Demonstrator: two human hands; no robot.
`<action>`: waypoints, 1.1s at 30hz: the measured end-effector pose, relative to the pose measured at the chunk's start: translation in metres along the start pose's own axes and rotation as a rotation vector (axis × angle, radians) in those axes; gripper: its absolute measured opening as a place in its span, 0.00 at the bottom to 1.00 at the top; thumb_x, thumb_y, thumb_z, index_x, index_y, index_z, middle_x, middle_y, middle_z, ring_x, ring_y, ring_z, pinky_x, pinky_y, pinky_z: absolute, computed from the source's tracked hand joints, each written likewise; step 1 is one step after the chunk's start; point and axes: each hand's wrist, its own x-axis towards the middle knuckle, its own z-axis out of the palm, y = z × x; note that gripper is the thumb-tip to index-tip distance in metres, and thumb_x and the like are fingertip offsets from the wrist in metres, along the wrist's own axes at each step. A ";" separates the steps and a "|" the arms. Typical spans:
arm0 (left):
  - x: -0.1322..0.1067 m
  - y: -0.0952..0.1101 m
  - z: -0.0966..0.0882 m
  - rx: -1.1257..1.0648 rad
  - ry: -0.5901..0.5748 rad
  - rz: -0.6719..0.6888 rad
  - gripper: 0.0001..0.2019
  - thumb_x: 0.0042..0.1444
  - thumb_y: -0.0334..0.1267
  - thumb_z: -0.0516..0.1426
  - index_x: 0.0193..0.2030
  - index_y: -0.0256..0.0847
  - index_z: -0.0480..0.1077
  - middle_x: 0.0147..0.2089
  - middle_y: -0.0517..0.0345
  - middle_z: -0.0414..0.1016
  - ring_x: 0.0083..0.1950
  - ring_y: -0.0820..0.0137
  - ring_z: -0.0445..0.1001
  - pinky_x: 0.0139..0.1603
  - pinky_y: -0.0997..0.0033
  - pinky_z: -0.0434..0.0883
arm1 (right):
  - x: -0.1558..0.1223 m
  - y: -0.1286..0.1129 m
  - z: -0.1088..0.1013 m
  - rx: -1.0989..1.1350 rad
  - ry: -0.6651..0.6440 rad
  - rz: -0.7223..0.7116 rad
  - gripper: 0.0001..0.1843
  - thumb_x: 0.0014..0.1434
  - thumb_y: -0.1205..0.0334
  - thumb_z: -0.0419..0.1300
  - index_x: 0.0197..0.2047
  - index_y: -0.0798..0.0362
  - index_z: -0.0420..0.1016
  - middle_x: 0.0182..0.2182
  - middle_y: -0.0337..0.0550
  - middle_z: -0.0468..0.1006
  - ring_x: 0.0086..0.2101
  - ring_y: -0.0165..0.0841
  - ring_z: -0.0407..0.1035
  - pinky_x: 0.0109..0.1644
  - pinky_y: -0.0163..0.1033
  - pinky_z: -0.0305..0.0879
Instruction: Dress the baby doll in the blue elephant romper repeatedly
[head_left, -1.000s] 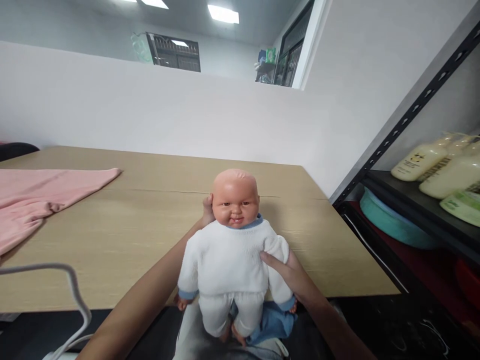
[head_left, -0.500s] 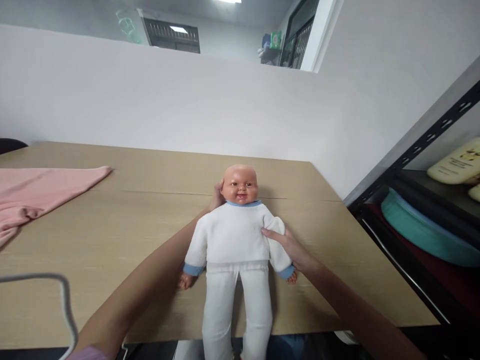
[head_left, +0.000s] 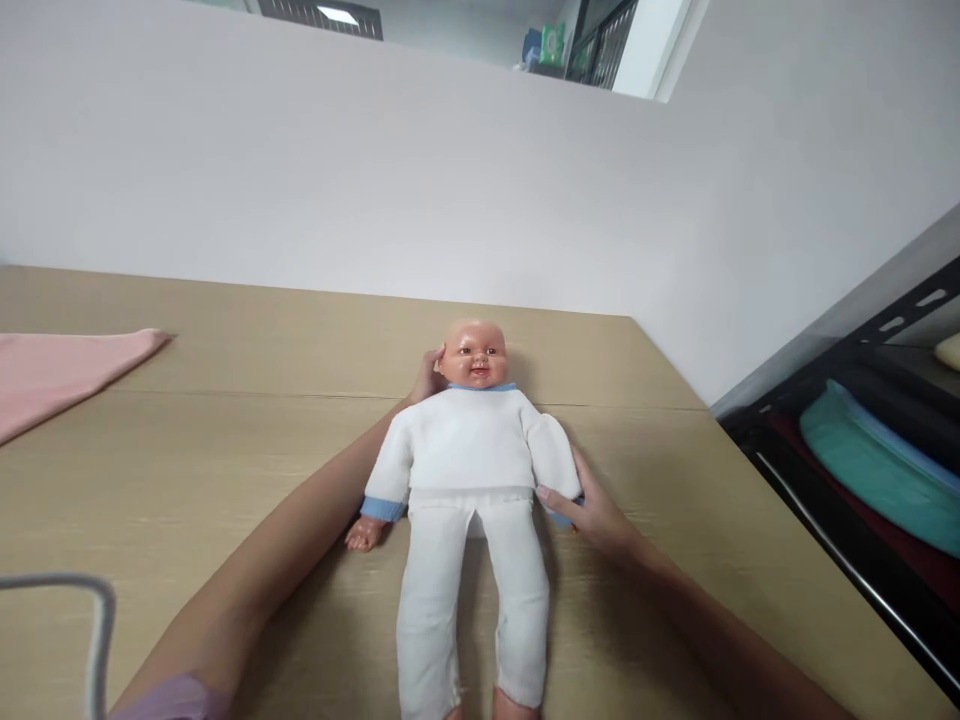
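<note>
A bald baby doll (head_left: 472,440) lies face up on the wooden table, in a white top and white trousers with blue trim at the collar and cuffs. My left hand (head_left: 427,375) cups the side and back of its head, with most fingers hidden behind it. At the cuff of the doll's arm on the right, my right hand (head_left: 596,510) grips the sleeve, thumb on top and the other fingers out of sight underneath. Bare doll feet show at the bottom edge of the view.
On the left of the table (head_left: 187,460) lies a pink cloth (head_left: 67,375). A grey cable or bar (head_left: 101,630) curves through the lower left corner. To the right, a dark shelf rack holds a teal item (head_left: 877,470). Behind the table rises a white wall (head_left: 375,170).
My right hand has slid down the doll's arm from the upper sleeve to the cuff. The doll lies slightly farther up the table. The view has tilted down and turned right.
</note>
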 end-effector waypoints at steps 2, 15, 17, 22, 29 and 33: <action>0.009 0.004 -0.007 0.042 -0.013 -0.026 0.44 0.52 0.71 0.66 0.65 0.37 0.80 0.59 0.44 0.89 0.73 0.36 0.77 0.81 0.43 0.67 | -0.001 0.004 0.002 -0.031 -0.009 0.020 0.54 0.62 0.35 0.74 0.81 0.46 0.59 0.79 0.55 0.67 0.76 0.54 0.64 0.81 0.62 0.61; 0.023 0.009 -0.011 0.074 -0.111 -0.099 0.41 0.63 0.70 0.61 0.66 0.34 0.79 0.64 0.39 0.85 0.76 0.36 0.73 0.84 0.41 0.63 | -0.008 0.025 0.000 -0.397 0.199 -0.046 0.45 0.69 0.39 0.66 0.81 0.45 0.59 0.77 0.56 0.68 0.75 0.54 0.64 0.81 0.65 0.60; 0.021 0.008 -0.008 0.068 -0.135 -0.092 0.39 0.67 0.68 0.60 0.68 0.34 0.78 0.68 0.38 0.82 0.79 0.38 0.71 0.85 0.43 0.62 | -0.009 0.027 -0.001 -0.400 0.200 -0.044 0.44 0.69 0.38 0.66 0.80 0.45 0.60 0.76 0.57 0.69 0.74 0.55 0.65 0.80 0.65 0.60; 0.018 0.008 -0.005 0.078 -0.130 -0.118 0.36 0.71 0.65 0.59 0.68 0.34 0.79 0.72 0.40 0.79 0.81 0.42 0.67 0.86 0.45 0.61 | -0.007 0.030 -0.001 -0.394 0.201 -0.046 0.44 0.69 0.37 0.66 0.79 0.45 0.61 0.75 0.56 0.70 0.73 0.56 0.65 0.80 0.66 0.60; 0.011 0.014 0.001 0.102 -0.135 -0.131 0.33 0.72 0.60 0.61 0.70 0.34 0.78 0.72 0.38 0.78 0.80 0.42 0.69 0.85 0.44 0.64 | -0.006 0.026 -0.001 -0.434 0.203 -0.056 0.41 0.69 0.36 0.64 0.77 0.47 0.65 0.73 0.57 0.73 0.71 0.55 0.69 0.75 0.61 0.67; 0.011 0.015 0.001 0.130 -0.118 -0.082 0.31 0.72 0.56 0.63 0.72 0.35 0.77 0.73 0.39 0.78 0.80 0.42 0.69 0.85 0.43 0.63 | -0.006 0.024 -0.002 -0.448 0.197 -0.063 0.40 0.69 0.36 0.64 0.76 0.47 0.65 0.72 0.57 0.74 0.70 0.55 0.70 0.74 0.60 0.68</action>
